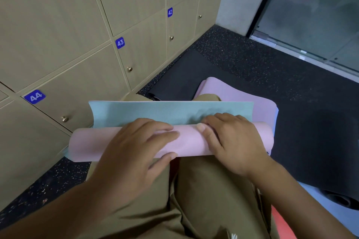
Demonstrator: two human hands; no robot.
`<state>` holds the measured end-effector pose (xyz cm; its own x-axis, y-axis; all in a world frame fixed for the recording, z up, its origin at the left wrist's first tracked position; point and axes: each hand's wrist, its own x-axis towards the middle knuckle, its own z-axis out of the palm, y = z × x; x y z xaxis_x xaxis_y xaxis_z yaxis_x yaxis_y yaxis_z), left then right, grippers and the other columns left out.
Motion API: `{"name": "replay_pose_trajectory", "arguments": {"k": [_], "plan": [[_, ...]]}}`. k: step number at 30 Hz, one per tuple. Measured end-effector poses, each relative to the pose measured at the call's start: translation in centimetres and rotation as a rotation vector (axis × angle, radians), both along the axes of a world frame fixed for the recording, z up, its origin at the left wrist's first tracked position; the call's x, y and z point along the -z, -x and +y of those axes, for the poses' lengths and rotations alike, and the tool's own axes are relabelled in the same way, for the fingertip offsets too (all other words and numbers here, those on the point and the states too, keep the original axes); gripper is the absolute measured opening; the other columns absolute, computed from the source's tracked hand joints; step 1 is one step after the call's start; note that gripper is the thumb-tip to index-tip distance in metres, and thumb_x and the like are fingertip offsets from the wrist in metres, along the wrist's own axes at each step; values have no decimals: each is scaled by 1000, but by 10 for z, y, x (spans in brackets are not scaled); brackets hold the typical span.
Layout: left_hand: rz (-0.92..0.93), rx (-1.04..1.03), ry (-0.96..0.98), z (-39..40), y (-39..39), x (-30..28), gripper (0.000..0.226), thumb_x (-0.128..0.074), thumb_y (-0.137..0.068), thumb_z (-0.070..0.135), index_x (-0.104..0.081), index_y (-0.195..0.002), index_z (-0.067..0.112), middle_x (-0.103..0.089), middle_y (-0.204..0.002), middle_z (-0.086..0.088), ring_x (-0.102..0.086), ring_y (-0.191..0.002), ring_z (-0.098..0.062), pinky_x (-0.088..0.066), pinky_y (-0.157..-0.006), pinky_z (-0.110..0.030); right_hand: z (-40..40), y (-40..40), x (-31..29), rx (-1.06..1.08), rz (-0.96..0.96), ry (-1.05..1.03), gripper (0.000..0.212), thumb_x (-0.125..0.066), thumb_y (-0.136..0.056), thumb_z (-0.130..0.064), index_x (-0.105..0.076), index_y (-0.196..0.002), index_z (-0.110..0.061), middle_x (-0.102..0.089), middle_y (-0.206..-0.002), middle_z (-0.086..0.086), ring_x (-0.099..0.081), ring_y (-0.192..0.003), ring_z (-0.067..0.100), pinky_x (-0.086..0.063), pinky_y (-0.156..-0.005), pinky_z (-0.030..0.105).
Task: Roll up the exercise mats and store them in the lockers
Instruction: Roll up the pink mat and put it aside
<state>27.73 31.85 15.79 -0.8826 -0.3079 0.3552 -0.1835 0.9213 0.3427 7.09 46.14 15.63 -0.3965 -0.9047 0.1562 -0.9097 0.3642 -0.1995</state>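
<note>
Along the left side, a wall of beige lockers (64, 31), doors closed, with round metal knobs and blue number tags 41 to 44. Underneath everything, a dark speckled floor (252, 60), running to a glass door (314, 15) at the upper right. Flat on the floor by the foot of the lockers, a black mat (174, 77), with a dark roll end showing at its near edge. Another dark roll (340, 198) at the right edge of the floor. Across the middle, olive trousers (204, 190) over bent knees. Resting across the thighs, a pink mat (186, 141), partly rolled into a tube lying left to right, its blue-green inner face (171, 111) open and flat just beyond the roll; the unrolled pink remainder trailing onto the floor past the knees, over the black mat's near right corner. Left hand (134, 153) laid on top of the roll's left half, fingers (161, 128) straight and slightly spread, pressing flat on the pink surface, thumb along the near side of the roll. Right hand (231, 141) on the roll's right half, fingers curled over the far side of the tube where pink meets blue-green, thumb pointing left along the top. Under the right forearm, a strip of pale blue and a patch of red; cannot tell what either belongs to.
</note>
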Motion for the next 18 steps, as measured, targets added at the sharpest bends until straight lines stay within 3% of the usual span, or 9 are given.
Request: {"name": "replay_pose_trajectory", "arguments": {"k": [4, 7, 11, 18], "plan": [[-29, -30, 32, 2, 0, 8, 50, -69, -87, 39, -67, -133, 20, -63, -133, 7, -61, -117, -23, -51, -94, -44, -12, 10, 0, -34, -47, 8, 55, -19, -102, -56, -64, -90, -28, -65, -87, -8, -57, -82, 18, -35, -68, 33], [-44, -38, 22, -1, 4, 10, 57, -64, -88, 49, -64, -137, 19, -61, -136, 7, -59, -120, -21, -50, -98, -43, -14, 12, 4, -14, -45, 120, 46, -32, -102, -54, -67, -91, -26, -66, -92, -8, -58, -86, 17, -39, -72, 31], [-84, -59, 32, -9, 11, 15, 67, -60, -87, 59, -61, -140, 18, -60, -138, 4, -58, -123, -22, -47, -102, -41, -4, 14, 9, -29, -19, 219, 36, -48, -100, -49, -69, -103, -20, -67, -103, -4, -58, -93, 22, -46, -84, 39], [-148, -95, 78, -33, 33, 15, 74, -50, -83, 74, -66, -132, 21, -68, -123, 6, -65, -106, -20, -52, -87, -36, 15, 15, 18, 26, 61, 232, 41, -56, -98, -46, -67, -122, -15, -65, -122, 1, -57, -111, 27, -38, -100, 37]]}}
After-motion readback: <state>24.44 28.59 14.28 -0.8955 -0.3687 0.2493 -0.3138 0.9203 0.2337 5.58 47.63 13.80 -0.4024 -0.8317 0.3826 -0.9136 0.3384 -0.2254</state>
